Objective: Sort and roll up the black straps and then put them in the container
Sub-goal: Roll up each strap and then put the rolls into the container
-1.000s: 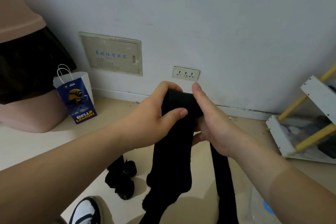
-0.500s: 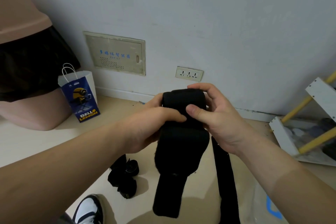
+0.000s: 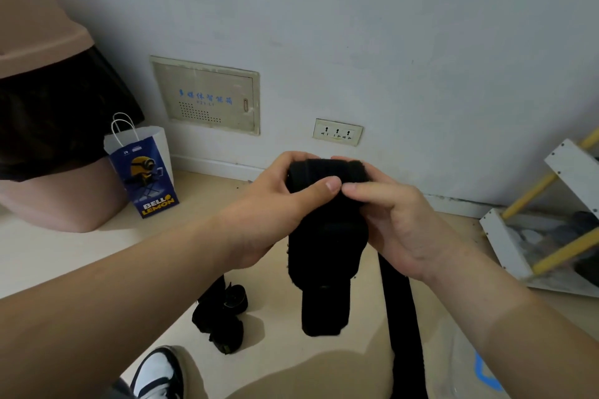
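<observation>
A wide black strap (image 3: 325,246) is partly rolled at chest height, its rolled top held between both hands and its loose end hanging down. My left hand (image 3: 269,204) grips the roll from the left, thumb across its front. My right hand (image 3: 395,220) grips it from the right, thumb tip meeting the left thumb. A second, narrower black strap (image 3: 403,317) hangs below my right hand to the bottom edge. Several rolled black straps (image 3: 223,317) lie in a small heap on the floor below my left forearm.
A pink bin with a black bag liner (image 3: 48,126) stands at the left, a blue paper bag (image 3: 142,172) beside it. A white and yellow rack (image 3: 551,220) lies at the right. A clear plastic bag (image 3: 473,363) is at bottom right, my shoe (image 3: 158,369) at the bottom.
The roll has grown thicker and the hanging end has become shorter. Both thumbs have come together on the front of the roll.
</observation>
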Demonstrator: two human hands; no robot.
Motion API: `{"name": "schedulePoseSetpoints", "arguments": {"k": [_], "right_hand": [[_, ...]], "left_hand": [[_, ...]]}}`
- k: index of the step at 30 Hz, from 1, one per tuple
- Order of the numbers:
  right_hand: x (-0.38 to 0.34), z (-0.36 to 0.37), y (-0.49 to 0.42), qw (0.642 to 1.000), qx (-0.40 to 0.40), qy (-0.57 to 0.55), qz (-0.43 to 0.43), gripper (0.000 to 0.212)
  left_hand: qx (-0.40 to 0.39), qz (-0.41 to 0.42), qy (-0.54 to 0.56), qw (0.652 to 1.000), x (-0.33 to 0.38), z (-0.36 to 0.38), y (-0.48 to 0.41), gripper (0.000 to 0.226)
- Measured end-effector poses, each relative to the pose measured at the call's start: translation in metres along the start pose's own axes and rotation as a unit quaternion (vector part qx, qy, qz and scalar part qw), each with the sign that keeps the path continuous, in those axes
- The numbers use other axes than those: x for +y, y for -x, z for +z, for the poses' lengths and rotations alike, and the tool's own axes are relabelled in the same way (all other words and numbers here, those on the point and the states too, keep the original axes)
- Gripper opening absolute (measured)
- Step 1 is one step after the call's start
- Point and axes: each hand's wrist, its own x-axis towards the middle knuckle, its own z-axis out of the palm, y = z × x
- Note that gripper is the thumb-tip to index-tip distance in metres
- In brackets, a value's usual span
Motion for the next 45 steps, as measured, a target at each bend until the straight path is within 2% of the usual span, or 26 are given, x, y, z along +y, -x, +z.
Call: {"name": "schedulePoseSetpoints", "arguments": {"k": [2,4,7,9,16,21,27,29,32,36,38,41,45], "right_hand": [[-0.001,0.002,0.0,0.999,0.006,-0.038,0.016,0.044],[-0.002,0.005,-0.002,0.998,0.027,-0.053,0.038,0.052],[-0.002,0.009,-0.002,0.995,0.068,0.042,0.059,0.062],[-0.001,0.011,0.0,0.994,0.077,0.049,0.064,0.063],[0.0,0.014,0.005,0.995,0.052,0.042,0.08,0.061],[0.004,0.016,0.002,0.987,0.018,0.114,0.108,0.074],[-0.002,0.01,0.001,0.989,-0.034,0.098,0.106,0.067],[-0.003,0.009,0.001,0.992,-0.022,0.084,0.092,0.065],[0.0,0.009,0.0,0.996,0.018,0.058,0.061,0.057],[0.005,0.01,-0.001,0.997,0.067,0.044,0.016,0.05],[0.009,0.012,0.0,0.997,0.065,0.048,-0.001,0.045],[0.011,0.013,0.001,0.996,0.052,0.072,-0.013,0.036],[0.006,0.011,0.001,0.998,0.044,0.051,-0.002,0.048]], "left_hand": [[-0.006,0.03,-0.024,0.999,0.001,-0.002,-0.001,0.043],[-0.01,0.052,-0.057,0.997,0.003,-0.002,0.001,0.048],[-0.018,0.063,-0.088,0.994,0.002,0.003,0.002,0.044],[-0.029,0.06,-0.096,0.993,0.001,0.007,0.003,0.041],[-0.025,0.06,-0.133,0.989,0.004,0.01,0.006,0.041],[-0.037,0.083,-0.193,0.977,0.007,-0.003,0.004,0.03],[-0.038,0.1,-0.238,0.965,0.009,-0.013,0.003,0.033],[-0.017,0.097,-0.234,0.967,0.009,-0.013,0.003,0.046],[0.023,0.042,-0.184,0.982,0.008,-0.013,0.003,0.069],[0.011,-0.075,-0.075,0.994,0.007,-0.008,0.002,0.057],[0.009,-0.097,-0.061,0.993,0.006,-0.006,0.0,0.057],[0.013,-0.099,-0.059,0.993,0.004,-0.006,-0.003,0.061],[0.035,-0.058,-0.06,0.996,0.003,-0.007,-0.003,0.061]]}}
